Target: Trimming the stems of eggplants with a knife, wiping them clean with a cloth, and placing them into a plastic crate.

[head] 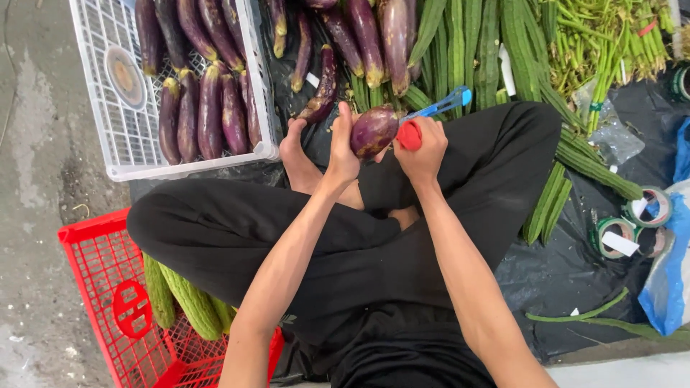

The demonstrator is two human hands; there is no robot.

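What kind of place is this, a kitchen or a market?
Likely a market stall or produce sorting spot on the ground: eggplants fill a white crate, ridged gourds lie piled on black sheeting, and a red crate holds green gourds.

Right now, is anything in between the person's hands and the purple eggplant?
No, nothing is in between. The left hand holds the eggplant directly. The right hand grips a red and blue tape tool whose red end touches the eggplant, so that hand meets it through the tool.
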